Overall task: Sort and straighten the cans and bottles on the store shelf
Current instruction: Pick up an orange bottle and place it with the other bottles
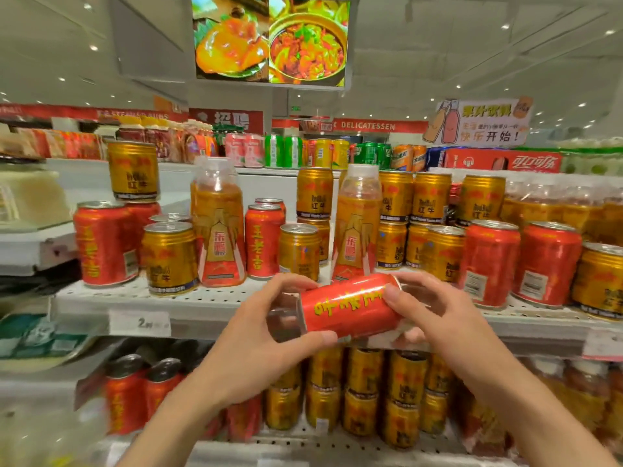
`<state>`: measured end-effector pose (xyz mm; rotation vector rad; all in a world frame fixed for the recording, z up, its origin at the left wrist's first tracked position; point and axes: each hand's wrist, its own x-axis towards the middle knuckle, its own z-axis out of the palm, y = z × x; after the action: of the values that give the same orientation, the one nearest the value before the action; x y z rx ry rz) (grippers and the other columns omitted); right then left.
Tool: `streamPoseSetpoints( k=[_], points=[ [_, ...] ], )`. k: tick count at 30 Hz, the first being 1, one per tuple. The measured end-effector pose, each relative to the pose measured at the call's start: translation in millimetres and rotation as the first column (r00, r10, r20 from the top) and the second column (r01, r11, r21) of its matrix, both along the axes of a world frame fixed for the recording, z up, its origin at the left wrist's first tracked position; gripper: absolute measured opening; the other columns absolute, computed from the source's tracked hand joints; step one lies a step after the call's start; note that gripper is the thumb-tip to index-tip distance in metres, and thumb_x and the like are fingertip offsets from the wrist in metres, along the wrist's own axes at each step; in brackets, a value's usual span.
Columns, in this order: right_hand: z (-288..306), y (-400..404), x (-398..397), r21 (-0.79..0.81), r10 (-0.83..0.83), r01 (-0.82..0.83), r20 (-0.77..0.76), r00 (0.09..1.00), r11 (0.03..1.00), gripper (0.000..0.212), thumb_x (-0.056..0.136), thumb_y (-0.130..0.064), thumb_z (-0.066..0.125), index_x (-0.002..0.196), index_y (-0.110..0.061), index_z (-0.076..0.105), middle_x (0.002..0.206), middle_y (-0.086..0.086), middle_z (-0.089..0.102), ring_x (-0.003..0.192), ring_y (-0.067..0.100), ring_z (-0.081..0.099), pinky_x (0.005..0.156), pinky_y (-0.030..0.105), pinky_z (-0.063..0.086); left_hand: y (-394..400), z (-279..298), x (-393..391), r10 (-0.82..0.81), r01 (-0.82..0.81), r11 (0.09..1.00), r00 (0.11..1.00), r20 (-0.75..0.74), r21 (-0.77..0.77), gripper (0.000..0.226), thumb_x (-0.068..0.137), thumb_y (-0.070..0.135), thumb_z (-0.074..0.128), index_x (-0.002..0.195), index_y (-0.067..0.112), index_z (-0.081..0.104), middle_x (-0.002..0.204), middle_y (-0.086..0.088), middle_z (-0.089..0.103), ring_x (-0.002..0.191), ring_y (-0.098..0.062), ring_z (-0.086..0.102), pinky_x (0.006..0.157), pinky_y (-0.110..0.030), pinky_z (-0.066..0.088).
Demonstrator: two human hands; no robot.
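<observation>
Both hands are on one red can (pixel 350 306), held sideways in front of the shelf (pixel 209 303) edge. The left hand (pixel 269 335) curls around its silver end, the right hand (pixel 435 308) pinches the other end. It looks rigid, smooth, probably slick, likely full and weighty. Best taken around the middle. Just beyond the fingers stand gold cans (pixel 170 257) and tall bottles (pixel 219 224), mixed.

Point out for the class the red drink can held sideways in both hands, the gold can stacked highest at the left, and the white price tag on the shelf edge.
Red drink can (pixel 350 308), head view: middle of its printed side.
Gold can (pixel 133 170), head view: front label.
White price tag (pixel 140 322), head view: centre of its face.
</observation>
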<state>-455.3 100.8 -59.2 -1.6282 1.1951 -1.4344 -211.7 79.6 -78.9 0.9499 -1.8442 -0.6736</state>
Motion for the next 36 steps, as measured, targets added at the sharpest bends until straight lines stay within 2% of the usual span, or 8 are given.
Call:
streamPoseSetpoints(
  k=[4,8,11,19,24,30,32,36],
  points=[
    [18,-23,55,-0.025,0.005,-0.006,-0.058,0.998,1.000,0.039,0.076,-0.048,0.070,0.111,-0.031,0.072,0.097,-0.010,0.077,0.085,0.006,0.073,0.063,0.025,0.060,-18,9,54,0.020,-0.010,0.994,0.995,0.096,-0.109,0.055,0.077,0.044,0.082,0.123,0.049,0.052,0.117,0.027,0.060,0.109,0.005,0.060,0.084,-0.008,0.047],
    [30,-37,99,-0.052,0.026,-0.032,-0.109,0.994,0.998,0.040,0.081,-0.045,0.069,0.117,-0.028,0.070,0.103,-0.003,0.077,0.091,0.006,0.073,0.062,0.021,0.057,-36,17,89,0.046,0.003,0.977,0.974,0.224,-0.213,0.069,0.073,0.069,0.068,0.135,0.050,0.045,0.123,0.029,0.056,0.112,0.007,0.056,0.089,-0.017,0.051],
    [37,-40,121,-0.059,0.030,-0.040,-0.154,0.988,0.998,0.035,0.088,-0.041,0.068,0.120,-0.028,0.068,0.105,-0.004,0.076,0.091,0.003,0.072,0.061,0.021,0.057,-42,21,102,0.056,0.001,0.974,0.968,0.245,-0.224,0.075,0.071,0.077,0.064,0.138,0.050,0.044,0.124,0.029,0.055,0.110,0.008,0.057,0.088,-0.024,0.056],
    [49,-49,151,-0.100,0.063,-0.090,-0.250,0.966,0.991,0.035,0.094,-0.043,0.064,0.125,-0.026,0.066,0.113,-0.006,0.074,0.096,0.004,0.072,0.069,0.025,0.061,-36,20,128,0.219,-0.137,0.929,0.953,0.210,-0.344,0.072,0.073,0.077,0.064,0.135,0.044,0.047,0.117,0.028,0.059,0.102,0.009,0.059,0.084,-0.020,0.054],
    [66,-65,153,-0.231,-0.131,0.049,-0.354,0.926,0.972,0.036,0.097,-0.044,0.060,0.128,-0.026,0.061,0.116,-0.008,0.068,0.088,0.006,0.072,0.066,0.025,0.060,-29,15,145,0.310,-0.255,0.908,0.943,0.124,-0.333,0.067,0.073,0.078,0.061,0.130,0.046,0.048,0.109,0.027,0.061,0.095,0.008,0.060,0.078,-0.016,0.049],
    [87,-107,186,-0.350,-0.309,0.139,-0.494,0.813,0.926,0.066,0.092,-0.059,0.060,0.147,-0.028,0.044,0.137,-0.005,0.058,0.106,0.020,0.068,0.091,0.048,0.058,-23,12,147,0.379,-0.317,0.882,0.917,0.125,-0.348,0.067,0.073,0.080,0.058,0.130,0.044,0.049,0.108,0.025,0.062,0.092,0.006,0.061,0.079,-0.020,0.051],
    [92,-115,194,-0.284,-0.276,0.146,-0.499,0.821,0.948,0.077,0.089,-0.063,0.061,0.153,-0.029,0.035,0.144,-0.003,0.053,0.099,0.020,0.071,0.084,0.047,0.062,-22,11,148,0.386,-0.325,0.882,0.914,0.127,-0.342,0.068,0.072,0.081,0.056,0.129,0.045,0.049,0.108,0.025,0.062,0.092,0.007,0.060,0.079,-0.018,0.051],
    [95,-123,204,-0.201,-0.205,0.118,-0.497,0.843,0.972,0.078,0.089,-0.061,0.064,0.152,-0.029,0.033,0.144,0.000,0.055,0.062,0.009,0.073,0.051,0.023,0.056,-18,11,154,0.404,-0.354,0.877,0.909,0.100,-0.324,0.062,0.074,0.076,0.063,0.127,0.045,0.051,0.107,0.027,0.061,0.094,0.010,0.059,0.077,-0.012,0.045]
  ],
)
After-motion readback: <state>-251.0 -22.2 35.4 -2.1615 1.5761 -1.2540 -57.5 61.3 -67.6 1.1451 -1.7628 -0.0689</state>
